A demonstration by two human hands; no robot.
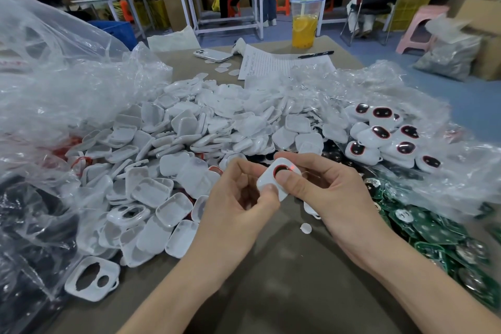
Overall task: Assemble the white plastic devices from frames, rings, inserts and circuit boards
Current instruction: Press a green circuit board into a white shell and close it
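Both forearms reach in from the bottom edge, palms turned partly inward above the brown table. The left hand and right hand together pinch one white device, thumbs pressed on its face, fingers curled behind. It sits in front of the pile of white shells.

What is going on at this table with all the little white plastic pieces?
A person is putting small gadgets together by hand. The left hand and right hand both hold one white device with a red ring, thumbs on its face. Loose white shells are heaped left, finished devices right, green circuit boards beside them.
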